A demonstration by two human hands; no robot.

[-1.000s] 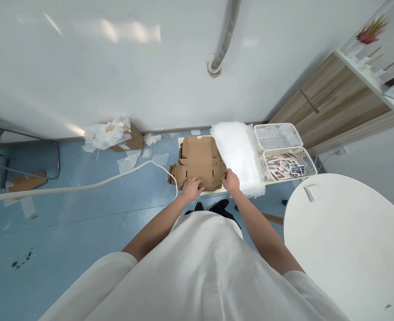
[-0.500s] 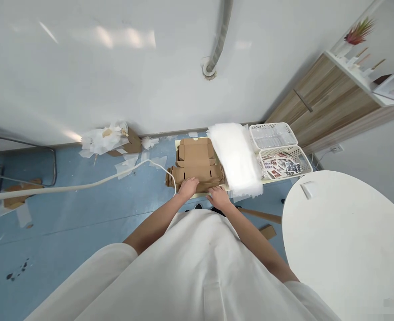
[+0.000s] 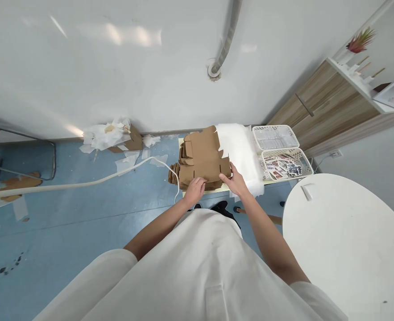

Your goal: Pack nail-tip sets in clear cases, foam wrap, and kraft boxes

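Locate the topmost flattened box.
The topmost flattened box is near the centre of the head view, held by the right hand, just left of the white sheets.

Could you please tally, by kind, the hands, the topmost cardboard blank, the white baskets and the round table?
Hands: 2, the left hand and the right hand
Topmost cardboard blank: 1; those beneath overlap too much to count
White baskets: 2, the back basket and the front basket
Round table: 1
Total: 6

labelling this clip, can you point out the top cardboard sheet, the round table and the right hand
Top cardboard sheet (image 3: pixel 206 156), head view: middle of its brown panel.
Round table (image 3: pixel 344 249), head view: its white top.
Right hand (image 3: pixel 237 182), head view: back of the hand.
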